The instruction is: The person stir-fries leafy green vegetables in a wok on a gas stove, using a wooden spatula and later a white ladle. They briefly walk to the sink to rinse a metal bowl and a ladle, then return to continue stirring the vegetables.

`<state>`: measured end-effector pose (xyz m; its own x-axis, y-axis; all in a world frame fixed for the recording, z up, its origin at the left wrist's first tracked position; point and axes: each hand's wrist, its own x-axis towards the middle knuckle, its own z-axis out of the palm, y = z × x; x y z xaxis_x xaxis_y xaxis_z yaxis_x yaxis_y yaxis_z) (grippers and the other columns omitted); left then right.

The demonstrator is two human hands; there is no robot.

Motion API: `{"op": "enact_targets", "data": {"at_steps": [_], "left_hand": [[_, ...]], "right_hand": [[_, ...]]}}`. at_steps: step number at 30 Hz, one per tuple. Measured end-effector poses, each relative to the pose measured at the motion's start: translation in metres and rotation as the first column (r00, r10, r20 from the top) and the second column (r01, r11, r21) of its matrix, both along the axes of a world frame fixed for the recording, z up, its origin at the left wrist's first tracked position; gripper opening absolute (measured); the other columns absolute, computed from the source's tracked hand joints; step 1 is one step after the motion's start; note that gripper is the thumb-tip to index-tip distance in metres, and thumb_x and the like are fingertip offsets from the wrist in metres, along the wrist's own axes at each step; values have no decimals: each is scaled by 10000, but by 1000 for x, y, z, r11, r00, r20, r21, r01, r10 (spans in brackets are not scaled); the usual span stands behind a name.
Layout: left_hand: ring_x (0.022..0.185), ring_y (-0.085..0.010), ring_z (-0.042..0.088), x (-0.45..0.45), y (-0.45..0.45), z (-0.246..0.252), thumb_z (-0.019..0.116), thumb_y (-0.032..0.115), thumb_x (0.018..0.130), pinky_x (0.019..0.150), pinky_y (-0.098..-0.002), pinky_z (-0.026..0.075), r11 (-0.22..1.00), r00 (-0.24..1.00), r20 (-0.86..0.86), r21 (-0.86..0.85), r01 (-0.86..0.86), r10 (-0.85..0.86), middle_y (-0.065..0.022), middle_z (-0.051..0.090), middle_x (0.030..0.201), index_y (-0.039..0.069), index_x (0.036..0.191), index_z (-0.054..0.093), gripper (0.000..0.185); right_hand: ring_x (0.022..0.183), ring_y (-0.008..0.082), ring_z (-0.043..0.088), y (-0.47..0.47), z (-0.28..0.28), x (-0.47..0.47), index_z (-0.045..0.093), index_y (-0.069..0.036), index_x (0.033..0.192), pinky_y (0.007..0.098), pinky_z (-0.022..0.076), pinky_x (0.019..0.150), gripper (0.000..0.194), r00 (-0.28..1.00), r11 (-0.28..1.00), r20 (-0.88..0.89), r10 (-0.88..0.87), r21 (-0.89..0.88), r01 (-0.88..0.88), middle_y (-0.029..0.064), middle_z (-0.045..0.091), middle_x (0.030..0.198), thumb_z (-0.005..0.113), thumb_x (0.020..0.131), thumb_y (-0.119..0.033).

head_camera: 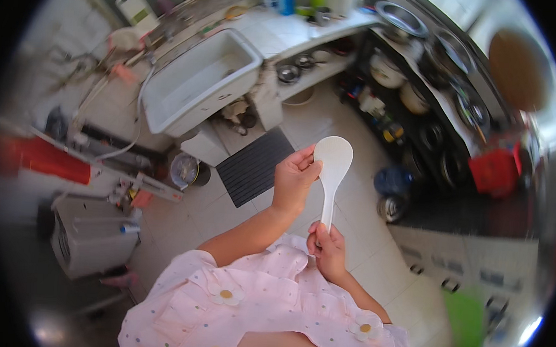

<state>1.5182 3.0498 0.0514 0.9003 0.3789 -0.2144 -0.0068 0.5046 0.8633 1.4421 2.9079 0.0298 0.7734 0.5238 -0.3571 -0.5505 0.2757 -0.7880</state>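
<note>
A white plastic rice paddle (334, 160) is held upright in the picture, its round head away from my body. My left hand (298, 174) pinches the left edge of the head between thumb and fingers. Lower down, my right hand (327, 245) grips the end of the paddle's handle. Both hands are in front of my chest, above the tiled floor (350, 244). A dark ribbed floor mat (254, 167) lies beyond them, to the left.
A white sink (195, 87) stands ahead on the left. Near it is a lined bin (185, 170). Shelves with pots (387, 73) run along the right, with a red container (495, 170) at the counter and a blue water bottle (393, 181) on the floor.
</note>
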Motion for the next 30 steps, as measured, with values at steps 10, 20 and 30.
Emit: {"op": "enact_targets", "data": {"at_steps": [10,20,30], "left_hand": [[926,-133,619,85,251,-15,564,-22,840,805,-269,520,915,933,20,-206,-348,360,-109,629,1092,-83,1249,495,420],[856,-163,644,163,421,-52,545,66,885,735,-300,549,689,730,-151,-250,-681,666,-98,631,1017,-60,1196,526,336],[789,-137,627,209,549,-85,579,109,891,670,-266,532,429,437,-184,-87,-899,880,-94,638,963,-91,1168,545,343]], "right_hand": [[582,47,397,233,7,140,518,-69,949,195,313,530,285,919,915,8,395,-89,-393,-2,497,636,384,1006,-314],[544,56,378,411,-33,278,490,-66,945,194,277,480,286,657,657,-34,753,-22,-754,20,489,615,364,1012,-313],[825,187,569,578,-62,395,449,-35,1201,295,458,755,431,204,244,135,970,-460,-854,106,600,909,417,979,-403]]}}
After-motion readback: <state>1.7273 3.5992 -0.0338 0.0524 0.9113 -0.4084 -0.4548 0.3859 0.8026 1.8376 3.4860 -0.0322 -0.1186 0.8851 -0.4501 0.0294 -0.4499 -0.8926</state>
